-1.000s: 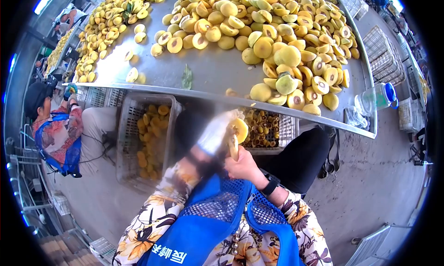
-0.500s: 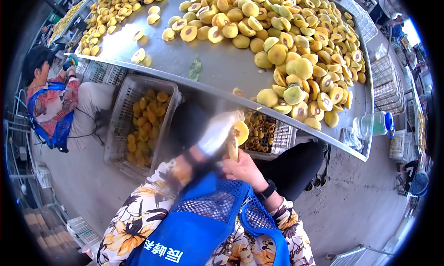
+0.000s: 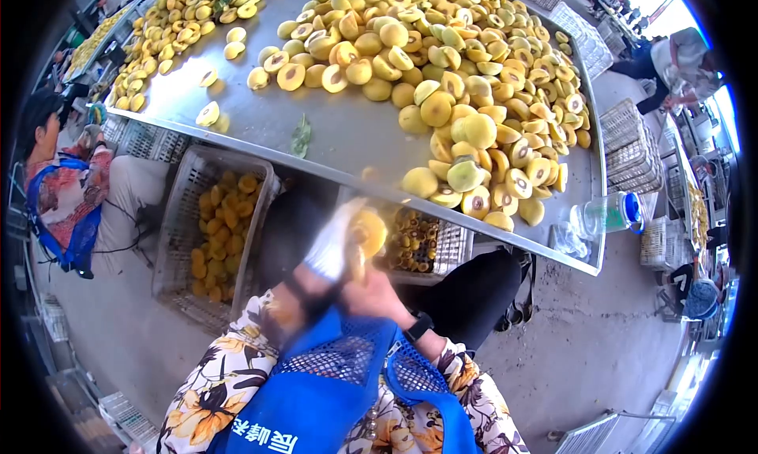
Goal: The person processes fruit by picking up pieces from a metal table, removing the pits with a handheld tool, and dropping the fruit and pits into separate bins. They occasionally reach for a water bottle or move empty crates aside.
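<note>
My left hand [image 3: 330,245], in a white glove and smeared by motion, is at a yellow fruit half [image 3: 368,231] in front of my lap. My right hand [image 3: 373,294], bare with a dark wristband, is closed round a pale handle-like tool [image 3: 358,264] just below the fruit. The far end of the tool is blurred against the fruit. Behind my hands, under the table edge, a crate [image 3: 454,247] holds small brown-centred pieces. Many halved yellow fruits [image 3: 474,130] are heaped on the metal table [image 3: 260,110].
A crate of yellow fruit pieces [image 3: 178,241] stands at the left, near a seated person [image 3: 71,193]. A clear jar with a blue lid [image 3: 608,215] sits at the table's right corner. Stacked crates [image 3: 629,146] and another person [image 3: 683,67] are at the right.
The whole view has shifted, so the table and crates appear further left. My hands remain close together, with the fruit half now showing its rounded yellow face more fully.
</note>
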Demonstrator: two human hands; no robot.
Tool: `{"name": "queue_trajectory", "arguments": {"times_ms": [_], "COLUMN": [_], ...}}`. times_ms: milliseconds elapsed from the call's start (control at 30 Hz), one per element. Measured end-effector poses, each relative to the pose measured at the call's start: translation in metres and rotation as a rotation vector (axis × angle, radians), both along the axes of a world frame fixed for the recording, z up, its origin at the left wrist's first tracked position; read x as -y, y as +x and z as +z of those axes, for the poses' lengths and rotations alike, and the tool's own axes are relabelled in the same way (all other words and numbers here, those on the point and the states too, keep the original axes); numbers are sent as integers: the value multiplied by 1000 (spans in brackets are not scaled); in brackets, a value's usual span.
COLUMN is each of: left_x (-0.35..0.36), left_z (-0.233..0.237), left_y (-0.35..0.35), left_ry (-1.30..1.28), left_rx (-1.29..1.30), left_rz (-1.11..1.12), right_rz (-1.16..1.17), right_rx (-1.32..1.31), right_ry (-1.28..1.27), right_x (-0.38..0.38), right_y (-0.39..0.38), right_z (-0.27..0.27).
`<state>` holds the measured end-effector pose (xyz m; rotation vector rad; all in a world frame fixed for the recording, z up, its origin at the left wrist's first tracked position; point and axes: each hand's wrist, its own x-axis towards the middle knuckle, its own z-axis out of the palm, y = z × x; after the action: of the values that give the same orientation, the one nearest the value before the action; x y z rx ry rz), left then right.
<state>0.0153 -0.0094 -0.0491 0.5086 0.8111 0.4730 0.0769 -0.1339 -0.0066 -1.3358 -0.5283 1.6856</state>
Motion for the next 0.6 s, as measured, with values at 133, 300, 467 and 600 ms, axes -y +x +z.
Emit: {"name": "queue_trajectory", "arguments": {"times_ms": [133, 300, 467, 600], "left_x": [3, -13, -15, -10], "left_z": [8, 52, 33, 35], "left_y": [1, 2, -14, -10], "left_ry": [18, -402, -83, 18], "left_rx": [50, -14, -122, -199], "left_rz": [176, 113, 185, 205], "right_rz": [-99, -231, -243, -244], "right_rx": [649, 829, 953, 1035], "right_ry": [275, 460, 134, 108], "right_x": [-1, 4, 2, -1], "right_y": [-12, -2, 19, 16], "right_z": [-23, -18, -6, 8]}}
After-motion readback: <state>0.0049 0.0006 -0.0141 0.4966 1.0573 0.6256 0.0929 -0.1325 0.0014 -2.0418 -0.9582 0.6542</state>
